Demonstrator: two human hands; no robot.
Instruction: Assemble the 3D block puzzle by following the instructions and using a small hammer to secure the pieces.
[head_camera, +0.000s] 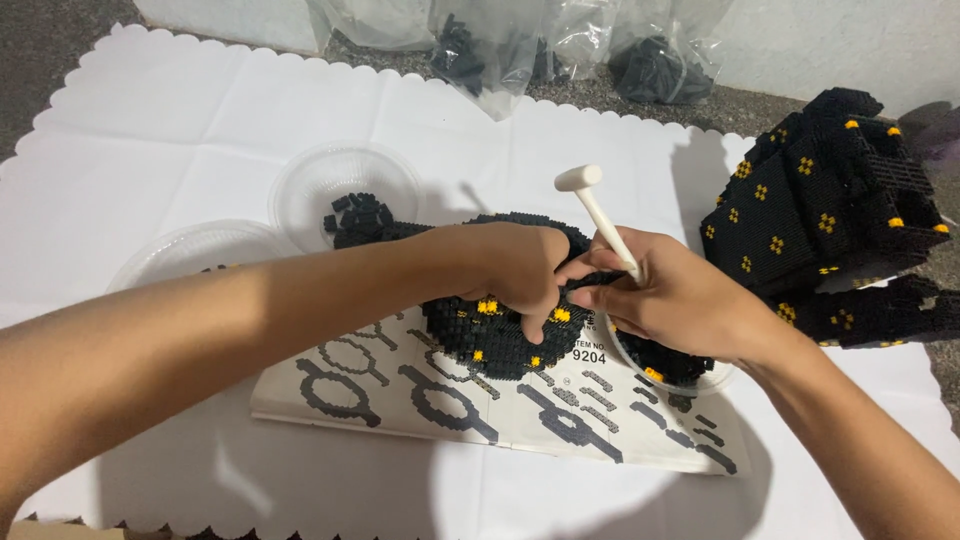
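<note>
The right hand (672, 300) is closed around the handle of a small white hammer (600, 212), whose head sticks up above the knuckles, and its fingertips meet those of the left hand over a rounded black brick model (500, 335). The left hand (515, 270) is curled, fingers bent down and pinching at the top of that model, which is dotted with small yellow studs; whether a loose brick sits between the fingertips I cannot tell. The model rests on an open instruction sheet (420, 395) printed with grey diagrams of ring and bar shapes, lying toward the near edge of a white scalloped paper cover (170, 130). Under the right hand sits a clear shallow dish (700, 378) holding black and yellow pieces. Behind the left forearm are 2 more clear round dishes: 1 (345, 190) with a heap of black bricks, and 1 (195, 250) nearer the left edge, mostly hidden by the arm. At the right edge of the cover stands a larger black built block (825, 200) with yellow stud clusters and orange dots. Along the far edge lie clear plastic bags (560, 45) holding dark pieces.
</note>
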